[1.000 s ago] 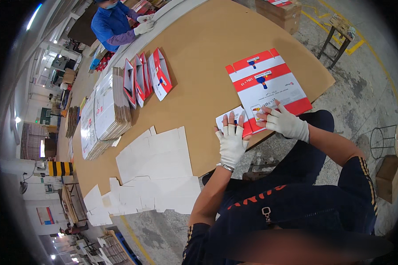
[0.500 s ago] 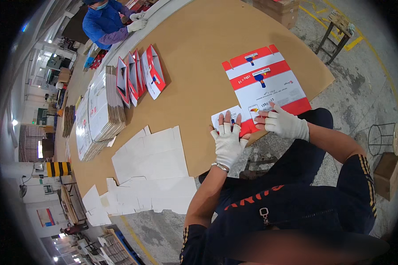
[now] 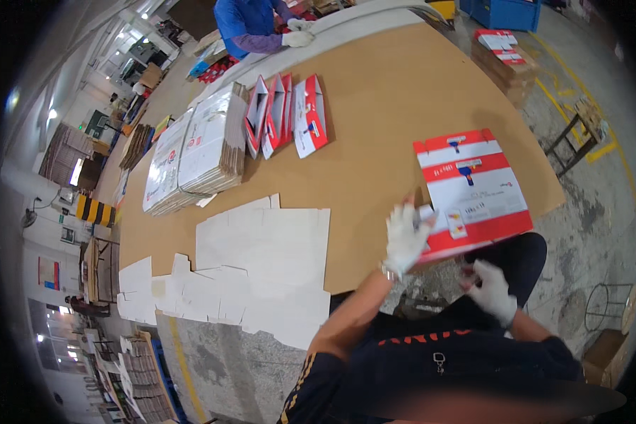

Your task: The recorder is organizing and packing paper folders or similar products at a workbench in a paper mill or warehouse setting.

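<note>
A red and white printed carton lies mostly flattened on the brown board at the right, its near red edge reaching the board's front edge. My left hand, in a white glove with bare fingertips, rests against the carton's left side. Its fingers are stretched out beside a small white flap, which looks raised and is blurred. My right hand, gloved the same way, hangs off the board's front edge, just below the carton and over my leg. Its fingers bend loosely, with thumb and fingers apart and nothing seen between them.
White unprinted cardboard sheets lie at the board's front left. Behind them sits a strapped stack of flat cartons, with several folded red and white cartons beside it. A co-worker in blue stands at the far edge.
My right hand has left the carton and come down toward me, off the board. My left hand stays at the carton's left side, where the white flap now looks raised. The view has shifted.
</note>
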`<state>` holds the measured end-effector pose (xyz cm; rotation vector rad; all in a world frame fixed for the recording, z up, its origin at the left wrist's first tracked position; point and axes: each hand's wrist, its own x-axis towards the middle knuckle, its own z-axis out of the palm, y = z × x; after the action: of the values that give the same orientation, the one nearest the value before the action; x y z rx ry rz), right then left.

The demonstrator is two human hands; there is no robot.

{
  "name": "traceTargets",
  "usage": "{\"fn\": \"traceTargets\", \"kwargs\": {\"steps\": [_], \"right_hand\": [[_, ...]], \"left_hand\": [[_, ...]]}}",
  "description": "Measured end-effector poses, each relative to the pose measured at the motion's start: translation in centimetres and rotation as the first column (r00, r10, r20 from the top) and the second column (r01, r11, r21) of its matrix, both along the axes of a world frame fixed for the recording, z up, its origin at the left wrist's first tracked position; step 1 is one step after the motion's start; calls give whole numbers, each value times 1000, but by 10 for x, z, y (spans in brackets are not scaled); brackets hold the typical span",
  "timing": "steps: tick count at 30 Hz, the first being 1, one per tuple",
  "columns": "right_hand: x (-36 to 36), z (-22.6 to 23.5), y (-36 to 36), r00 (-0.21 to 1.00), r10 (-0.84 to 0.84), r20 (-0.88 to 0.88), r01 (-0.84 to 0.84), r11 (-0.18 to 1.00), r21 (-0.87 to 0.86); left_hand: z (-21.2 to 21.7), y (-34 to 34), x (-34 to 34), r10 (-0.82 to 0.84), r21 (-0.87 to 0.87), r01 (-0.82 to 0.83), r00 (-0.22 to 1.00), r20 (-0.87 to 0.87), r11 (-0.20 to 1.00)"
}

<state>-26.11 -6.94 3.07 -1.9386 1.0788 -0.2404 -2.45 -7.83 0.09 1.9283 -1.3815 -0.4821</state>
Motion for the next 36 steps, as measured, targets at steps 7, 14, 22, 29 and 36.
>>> {"fn": "traceTargets", "kwargs": {"steps": [7, 14, 22, 29, 36], "right_hand": [[27, -29, -32, 688, -598, 411, 416, 790, 451], [151, -20, -251, 927, 10, 374, 95, 960, -262], [424, -22, -265, 956, -74, 284, 133, 972, -195], [357, -4, -67, 332, 823, 461, -169, 533, -829], [316, 52, 15, 312, 884, 349, -477, 463, -747]], "left_hand": [[23, 141, 3, -323, 151, 299, 930, 173, 942], [25, 273, 73, 69, 414, -418, 766, 639, 809], [-59, 374, 102, 235, 198, -442, 745, 625, 875], [-99, 236, 157, -119, 144, 45, 824, 554, 988], [-77, 185, 155, -343, 173, 300, 739, 580, 938]]}}
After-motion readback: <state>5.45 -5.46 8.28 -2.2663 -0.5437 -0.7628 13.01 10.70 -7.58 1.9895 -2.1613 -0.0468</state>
